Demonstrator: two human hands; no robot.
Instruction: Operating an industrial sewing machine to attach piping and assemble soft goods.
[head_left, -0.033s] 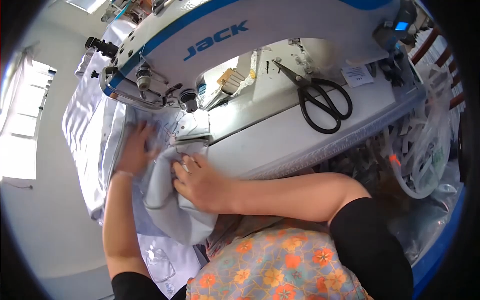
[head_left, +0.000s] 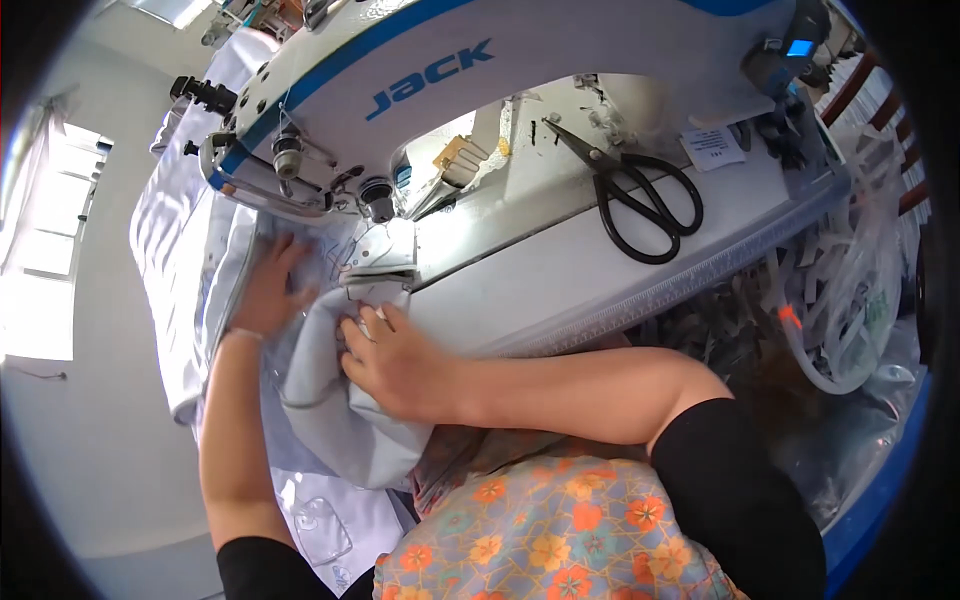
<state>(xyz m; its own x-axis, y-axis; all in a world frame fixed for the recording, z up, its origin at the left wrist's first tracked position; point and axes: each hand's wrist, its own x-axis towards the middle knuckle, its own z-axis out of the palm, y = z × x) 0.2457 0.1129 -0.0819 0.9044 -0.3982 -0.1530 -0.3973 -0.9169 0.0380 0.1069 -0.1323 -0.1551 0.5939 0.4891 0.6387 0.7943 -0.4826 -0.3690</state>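
Note:
Under the head of a white and blue sewing machine (head_left: 600, 45) lies a bunched light grey cloth (head_left: 325, 430). My right hand (head_left: 395, 365) has its fingers curled onto a fold of this cloth, just in front of the metal needle plate (head_left: 385, 250). Slightly blurred, my left hand (head_left: 268, 288) rests palm down on the cloth left of the needle area, thumb and fingers apart. White shiny fabric (head_left: 170, 270) hangs along the left beyond that hand. The needle tip and the cloth's far edge cannot be made out.
Black-handled scissors (head_left: 597, 156) lie on the machine bed, near a small white label (head_left: 713, 148). A measuring tape (head_left: 620, 308) runs along the bed's front edge. At the right hang a clear plastic bag (head_left: 850, 340) and many fabric scraps (head_left: 730, 320).
The view has shifted very slightly. Both hands keep nearly the same places on the cloth, and the left fingers look a little more spread.

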